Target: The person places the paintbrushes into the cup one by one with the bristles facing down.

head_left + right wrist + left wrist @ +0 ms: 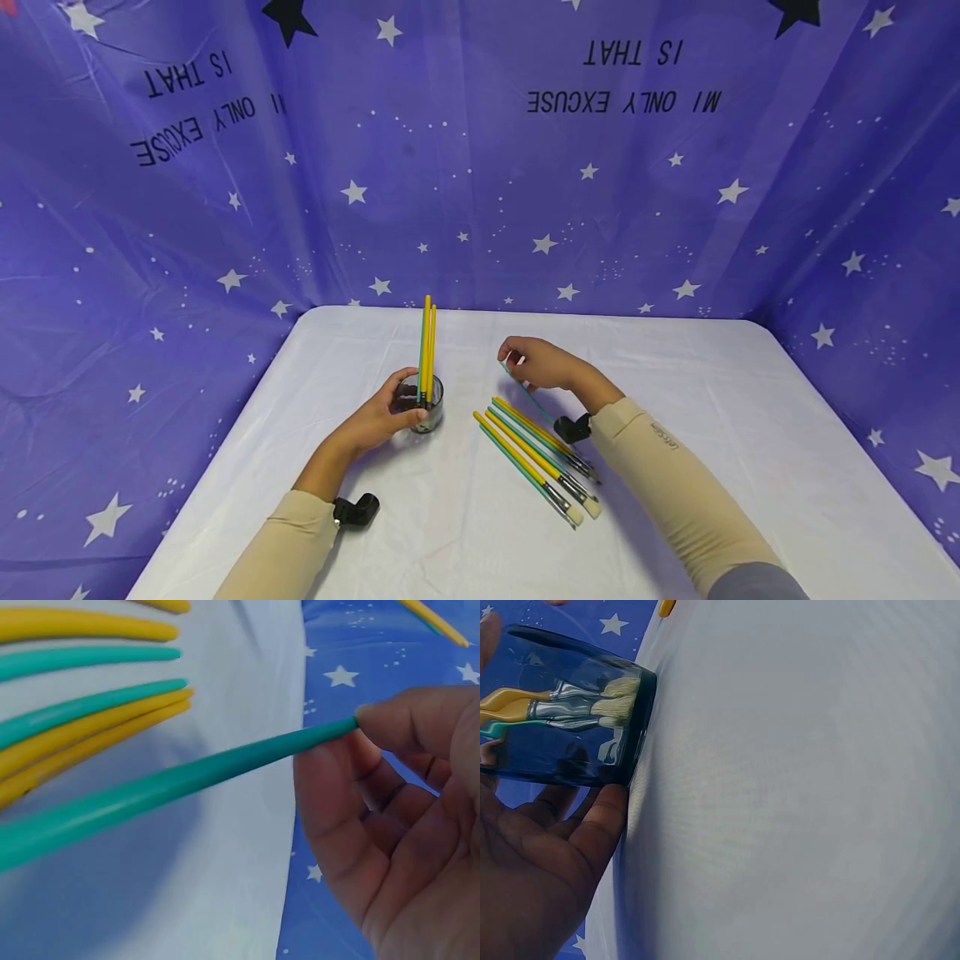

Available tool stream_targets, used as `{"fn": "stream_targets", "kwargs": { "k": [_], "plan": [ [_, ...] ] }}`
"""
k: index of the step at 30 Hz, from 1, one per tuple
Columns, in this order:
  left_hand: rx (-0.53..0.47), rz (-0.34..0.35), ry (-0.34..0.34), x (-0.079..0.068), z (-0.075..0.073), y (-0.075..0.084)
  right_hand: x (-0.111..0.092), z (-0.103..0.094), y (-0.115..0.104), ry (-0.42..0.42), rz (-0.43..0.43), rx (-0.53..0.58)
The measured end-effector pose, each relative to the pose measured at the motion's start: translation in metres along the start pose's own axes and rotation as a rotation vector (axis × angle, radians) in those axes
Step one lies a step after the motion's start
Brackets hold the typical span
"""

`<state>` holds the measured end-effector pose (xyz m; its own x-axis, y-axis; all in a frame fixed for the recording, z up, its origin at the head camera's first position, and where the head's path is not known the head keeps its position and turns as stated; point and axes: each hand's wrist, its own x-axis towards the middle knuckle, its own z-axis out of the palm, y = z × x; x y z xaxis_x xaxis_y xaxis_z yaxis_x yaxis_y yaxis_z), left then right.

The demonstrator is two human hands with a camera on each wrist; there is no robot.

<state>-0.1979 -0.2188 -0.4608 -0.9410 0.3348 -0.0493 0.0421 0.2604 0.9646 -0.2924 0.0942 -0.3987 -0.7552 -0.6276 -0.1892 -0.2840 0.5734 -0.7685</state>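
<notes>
My left hand curls its fingers and thumb round a clear glass standing at the table's left middle. Inside the glass, two yellow paintbrushes and a green one lean with bristles down and handles up. With thumb and fingertips, my right hand pinches the tip of a green paintbrush handle, above the table. Its lower end is hidden behind the wrist camera in the head view. Below that hand lies a row of several yellow and green paintbrushes, bristles toward the near right.
A white cloth covers the table. Purple star-printed curtains hang behind it and along both sides. Small black cameras sit on both wrists.
</notes>
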Motion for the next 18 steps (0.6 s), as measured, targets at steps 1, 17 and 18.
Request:
{"fn": "stream_targets", "kwargs": {
  "k": [1,17,18],
  "plan": [
    [0.006,-0.001,0.001,0.0,0.0,0.0,0.0,-0.001,-0.001,0.012,-0.006,0.015],
    [-0.011,-0.027,0.013,0.001,0.003,-0.001,0.006,0.008,-0.021,0.159,-0.082,0.205],
    [-0.014,-0.025,0.01,0.001,0.003,-0.001,0.006,0.008,-0.022,0.176,-0.087,0.215]
  ]
}}
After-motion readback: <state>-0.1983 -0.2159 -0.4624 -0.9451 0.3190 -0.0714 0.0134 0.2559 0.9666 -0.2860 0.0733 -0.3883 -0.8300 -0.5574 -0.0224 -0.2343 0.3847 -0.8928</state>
